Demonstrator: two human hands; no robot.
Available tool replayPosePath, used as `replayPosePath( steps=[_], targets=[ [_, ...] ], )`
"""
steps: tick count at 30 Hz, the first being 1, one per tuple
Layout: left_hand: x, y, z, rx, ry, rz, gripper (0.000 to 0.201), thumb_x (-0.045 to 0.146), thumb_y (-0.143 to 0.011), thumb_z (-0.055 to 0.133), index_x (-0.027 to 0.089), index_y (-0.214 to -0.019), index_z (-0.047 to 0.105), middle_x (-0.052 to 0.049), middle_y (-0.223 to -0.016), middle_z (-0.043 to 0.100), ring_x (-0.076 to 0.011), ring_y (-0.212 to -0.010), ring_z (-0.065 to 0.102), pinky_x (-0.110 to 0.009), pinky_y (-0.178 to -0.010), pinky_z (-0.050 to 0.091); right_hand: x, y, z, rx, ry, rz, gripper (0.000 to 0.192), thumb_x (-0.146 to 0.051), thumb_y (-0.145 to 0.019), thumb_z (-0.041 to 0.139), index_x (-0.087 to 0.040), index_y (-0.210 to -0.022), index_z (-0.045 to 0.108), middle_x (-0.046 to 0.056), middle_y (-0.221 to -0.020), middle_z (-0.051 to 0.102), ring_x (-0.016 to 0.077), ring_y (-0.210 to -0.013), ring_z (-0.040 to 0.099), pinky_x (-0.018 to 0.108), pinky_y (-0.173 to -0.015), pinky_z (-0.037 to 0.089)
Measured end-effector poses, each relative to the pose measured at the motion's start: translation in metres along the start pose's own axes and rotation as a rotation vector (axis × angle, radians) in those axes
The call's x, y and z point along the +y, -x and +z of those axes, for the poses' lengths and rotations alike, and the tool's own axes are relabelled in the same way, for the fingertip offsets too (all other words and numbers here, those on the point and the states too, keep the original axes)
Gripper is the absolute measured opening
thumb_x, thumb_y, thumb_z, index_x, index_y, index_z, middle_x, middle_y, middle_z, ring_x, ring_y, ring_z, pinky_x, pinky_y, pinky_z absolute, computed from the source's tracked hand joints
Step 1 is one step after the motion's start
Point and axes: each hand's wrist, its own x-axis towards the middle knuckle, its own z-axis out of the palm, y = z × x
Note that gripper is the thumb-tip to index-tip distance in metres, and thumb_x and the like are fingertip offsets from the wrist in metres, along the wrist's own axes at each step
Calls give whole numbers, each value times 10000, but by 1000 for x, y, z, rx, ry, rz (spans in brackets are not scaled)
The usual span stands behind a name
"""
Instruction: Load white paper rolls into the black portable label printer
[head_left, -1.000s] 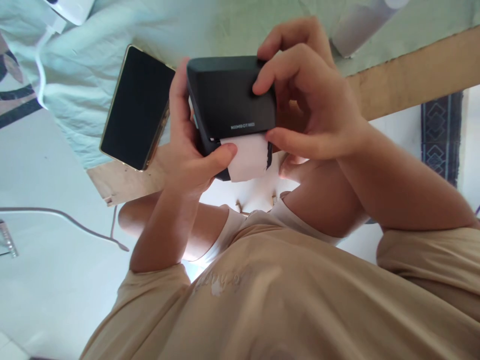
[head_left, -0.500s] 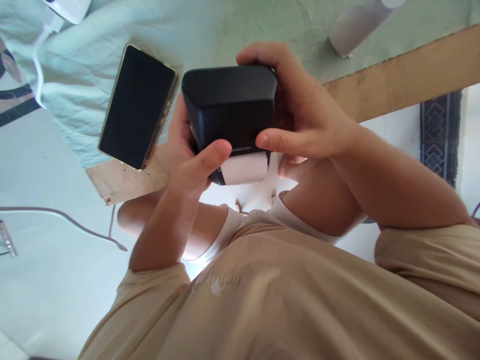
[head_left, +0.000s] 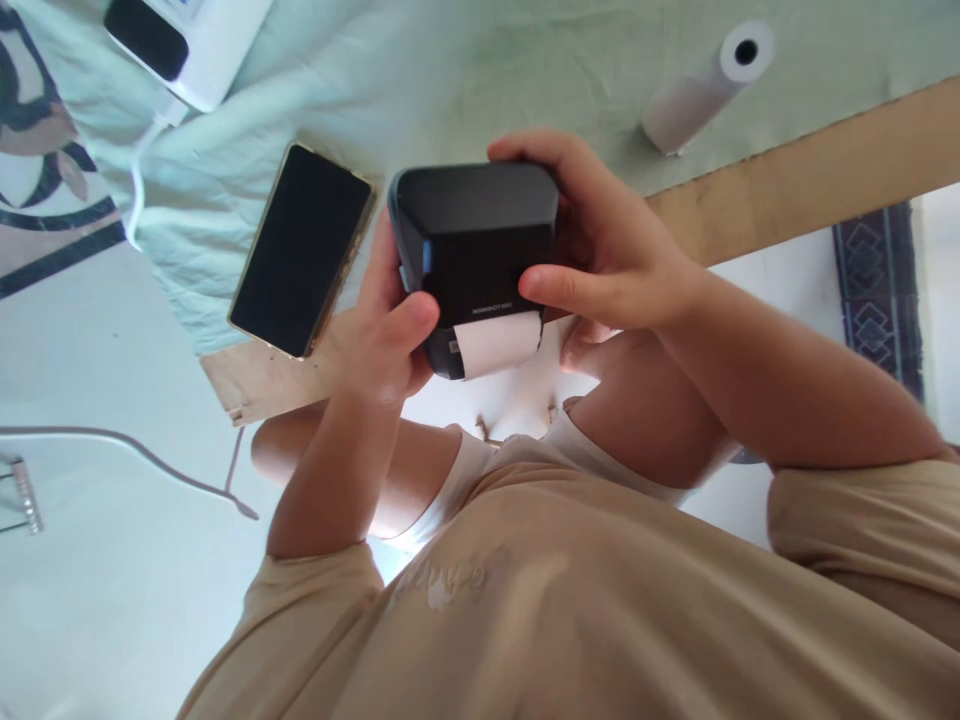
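Observation:
A small black label printer (head_left: 480, 240) is held between both hands above the wearer's lap. A strip of white paper (head_left: 501, 345) sticks out of its near end, just below small lettering. My left hand (head_left: 390, 335) grips the printer's left side, its thumb on the lower left edge and its other fingers mostly hidden behind. My right hand (head_left: 611, 240) wraps the right side, with the thumb on the face close to the lettering and a finger over the far edge.
Left of the printer lies a phone (head_left: 301, 250) on a pale green cloth (head_left: 420, 60). A white paper roll (head_left: 697, 95) stands at the upper right, near a wooden edge (head_left: 802, 175). A white device (head_left: 202, 50) with a cable (head_left: 139, 190) sits at the upper left.
The printer has tilted slightly and its lettering shows more fully. My left thumb has slid left off the face toward the edge. The whole view has shifted, showing more of the roll and white device.

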Motion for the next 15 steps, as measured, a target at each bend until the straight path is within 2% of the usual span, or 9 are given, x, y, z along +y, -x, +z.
replayPosePath(
  steps=[2, 5, 8, 10, 12, 14, 15],
  targets=[
    [1, -2, 0, 1, -15, 13, 643, 773, -731, 904, 317, -1174, 808, -53, -1372, 768, -380, -1738, 414, -554, -1314, 567, 1, 1, 2, 26, -59, 4, 856, -741, -990, 681, -222, -1600, 379, 46, -1251, 621, 85, -990, 622, 174, -746, 521],
    [6, -1, 4, 96, -26, -19, 423, 672, -912, 814, 291, -1093, 830, -39, -1378, 807, -331, -1740, 418, -523, -1331, 580, -4, 4, 5, 43, -44, 81, 826, -730, -1023, 632, -231, -1629, 373, 53, -1274, 629, 80, -939, 647, 189, -737, 572],
    [9, 0, 11, 133, -3, -91, 460, 687, -996, 710, 278, -1160, 840, -48, -1440, 809, -326, -1687, 504, -528, -1281, 631, -10, 5, 5, 91, 70, 102, 740, -675, -1059, 597, -250, -1633, 404, 70, -1403, 608, 51, -903, 658, 185, -742, 603],
    [8, 0, 14, 147, 1, -106, 537, 745, -1020, 628, 274, -1174, 836, -66, -1447, 811, -325, -1662, 540, -519, -1269, 639, -12, 5, 3, 133, 165, 42, 706, -637, -1058, 620, -243, -1618, 451, 84, -1508, 568, 19, -879, 637, 158, -722, 597],
    [6, -1, 13, 174, -2, -105, 521, 741, -1021, 622, 272, -1118, 828, -80, -1415, 825, -331, -1657, 547, -510, -1277, 631, -12, 3, 0, 157, 252, -59, 718, -626, -1023, 687, -234, -1598, 511, 88, -1550, 566, 13, -892, 625, 124, -671, 561],
    [4, -3, 11, 209, -8, -85, 447, 679, -1020, 668, 258, -1060, 813, -85, -1387, 834, -340, -1670, 529, -504, -1301, 613, -10, 1, -2, 160, 328, -158, 748, -636, -980, 747, -229, -1579, 560, 89, -1542, 607, 59, -1027, 658, 119, -706, 570],
    [4, -4, 9, 224, -11, -65, 410, 642, -1021, 691, 249, -1043, 806, -82, -1384, 834, -343, -1678, 519, -502, -1311, 605, -10, 1, -2, 158, 357, -185, 763, -642, -972, 757, -221, -1580, 568, 94, -1539, 622, 96, -1132, 668, 133, -780, 602]
  ],
)
